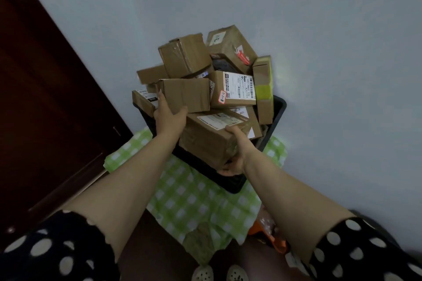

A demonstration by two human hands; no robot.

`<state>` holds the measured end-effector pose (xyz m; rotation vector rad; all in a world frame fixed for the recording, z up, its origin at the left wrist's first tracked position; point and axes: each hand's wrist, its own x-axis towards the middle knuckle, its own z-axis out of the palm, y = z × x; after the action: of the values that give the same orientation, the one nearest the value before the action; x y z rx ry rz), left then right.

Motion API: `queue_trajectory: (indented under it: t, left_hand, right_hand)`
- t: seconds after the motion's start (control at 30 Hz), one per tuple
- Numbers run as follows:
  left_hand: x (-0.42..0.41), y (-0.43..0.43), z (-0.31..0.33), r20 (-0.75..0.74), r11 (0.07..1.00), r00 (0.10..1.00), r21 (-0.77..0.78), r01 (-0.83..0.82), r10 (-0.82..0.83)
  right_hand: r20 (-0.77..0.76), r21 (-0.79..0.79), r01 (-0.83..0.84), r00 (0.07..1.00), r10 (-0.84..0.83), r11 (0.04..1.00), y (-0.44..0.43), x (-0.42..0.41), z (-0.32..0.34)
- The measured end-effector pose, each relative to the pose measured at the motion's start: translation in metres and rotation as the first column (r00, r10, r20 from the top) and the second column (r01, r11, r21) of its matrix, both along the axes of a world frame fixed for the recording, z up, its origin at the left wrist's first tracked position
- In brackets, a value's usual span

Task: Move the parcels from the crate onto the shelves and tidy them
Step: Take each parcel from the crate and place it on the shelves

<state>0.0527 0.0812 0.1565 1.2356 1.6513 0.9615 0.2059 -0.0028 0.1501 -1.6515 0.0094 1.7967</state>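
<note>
Over the crate (231, 181), our left hand (167, 118) clasps a mid-pile box (186, 96), fingers up its side, thumb beneath. Our right hand (236, 155) grips the bottom box (210, 141), thumb on top. One crate on a checked cloth (194, 201), heaped: we count at least nine boxes.

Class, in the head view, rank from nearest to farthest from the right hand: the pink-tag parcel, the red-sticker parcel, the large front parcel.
1. Large front parcel, at the front, gripped by the right hand.
2. Pink-tag parcel, in the middle, just above it.
3. Red-sticker parcel, topmost, at the back.
</note>
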Motion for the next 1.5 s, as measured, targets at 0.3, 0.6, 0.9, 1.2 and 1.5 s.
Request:
queue_trajectory:
  t: [0.3, 0.6, 0.9, 1.2, 1.5]
  left_hand:
    - [0.001, 0.001, -0.005, 0.020, 0.995, 1.000, -0.102, -0.010, 0.012]
    - [-0.005, -0.002, -0.015, 0.010, 0.927, 0.992, -0.358, -0.115, 0.127]
    - [-0.004, -0.024, -0.015, 0.198, 0.885, 0.918, -0.394, -0.247, 0.344]
    - [-0.015, -0.028, -0.039, 0.273, 0.858, 0.849, -0.395, -0.329, 0.451]
    - [-0.028, -0.042, -0.023, -0.263, 0.962, 0.963, -0.274, -0.014, -0.061]
  right_hand:
    - [0.161, 0.028, 0.074, 0.984, -0.078, 0.997, -0.035, 0.030, 0.033]
    - [0.226, 0.030, 0.087, 0.970, -0.091, 0.996, -0.078, 0.051, 0.055]
    - [0.271, 0.116, 0.039, 0.960, -0.069, 0.992, -0.103, 0.060, 0.055]
    - [0.281, 0.167, 0.010, 0.958, -0.058, 0.986, -0.116, 0.067, 0.047]
    - [0.266, 0.207, 0.045, 0.959, -0.101, 0.977, -0.115, 0.066, 0.037]
